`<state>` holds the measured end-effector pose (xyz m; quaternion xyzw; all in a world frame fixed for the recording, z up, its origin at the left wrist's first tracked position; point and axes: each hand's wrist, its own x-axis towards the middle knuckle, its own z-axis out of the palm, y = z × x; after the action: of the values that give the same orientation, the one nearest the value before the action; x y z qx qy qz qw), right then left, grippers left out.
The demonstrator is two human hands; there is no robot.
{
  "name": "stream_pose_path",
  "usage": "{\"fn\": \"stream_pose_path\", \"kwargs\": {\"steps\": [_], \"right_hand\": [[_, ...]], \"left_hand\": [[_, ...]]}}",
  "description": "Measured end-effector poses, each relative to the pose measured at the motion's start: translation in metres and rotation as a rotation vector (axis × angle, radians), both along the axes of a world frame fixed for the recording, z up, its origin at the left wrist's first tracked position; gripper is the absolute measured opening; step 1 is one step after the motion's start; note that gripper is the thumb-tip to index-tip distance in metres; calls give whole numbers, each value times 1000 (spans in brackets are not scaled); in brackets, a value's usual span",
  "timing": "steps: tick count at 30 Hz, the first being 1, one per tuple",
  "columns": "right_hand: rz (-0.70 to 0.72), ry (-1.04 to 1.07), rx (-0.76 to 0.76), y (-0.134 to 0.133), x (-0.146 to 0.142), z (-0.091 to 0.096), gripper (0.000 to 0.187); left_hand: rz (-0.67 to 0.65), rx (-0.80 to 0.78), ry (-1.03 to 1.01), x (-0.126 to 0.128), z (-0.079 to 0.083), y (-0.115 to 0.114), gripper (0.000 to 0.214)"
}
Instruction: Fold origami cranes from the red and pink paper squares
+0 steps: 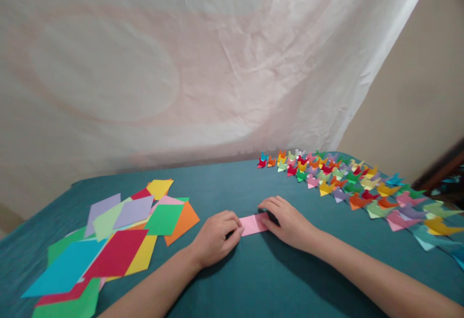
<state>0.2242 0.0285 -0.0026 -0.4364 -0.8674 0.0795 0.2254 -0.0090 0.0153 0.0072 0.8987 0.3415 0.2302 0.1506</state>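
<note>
Our left hand, fingers curled, pins the left end of the pink paper; our right hand, arched, pins its right end. It lies between them on the teal table, loose sheets left, folded figures right.

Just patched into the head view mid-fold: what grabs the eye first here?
Rows of small folded paper figures in many colours fill the right rear of the teal tablecloth. A loose spread of flat coloured paper squares lies at the left. In the middle, the left hand and right hand rest on the ends of a folded pink paper strip.
</note>
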Motion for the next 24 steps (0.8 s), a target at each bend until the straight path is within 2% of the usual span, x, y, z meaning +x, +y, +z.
{"fn": "stream_pose_path", "kwargs": {"steps": [5,9,12,15,18,21,24], "right_hand": [[94,24,-104,3,-8,1,34],[77,-26,-153,10,-16,9,41],[41,-61,-272,20,-19,14,37],[17,75,-566,33,-17,14,29],[54,137,-670,41,-9,12,13],[70,209,-724,41,0,12,20],[35,392,-782,35,2,10,32]], "left_hand": [[74,-47,-70,0,1,1,23],[119,-81,-131,-1,1,2,20],[150,-104,-192,-1,-1,3,21],[197,-128,-249,-3,-4,6,22],[249,-197,-320,-5,-7,11,21],[282,-322,-419,-2,-8,15,25],[247,-468,-548,8,-9,17,33]]}}
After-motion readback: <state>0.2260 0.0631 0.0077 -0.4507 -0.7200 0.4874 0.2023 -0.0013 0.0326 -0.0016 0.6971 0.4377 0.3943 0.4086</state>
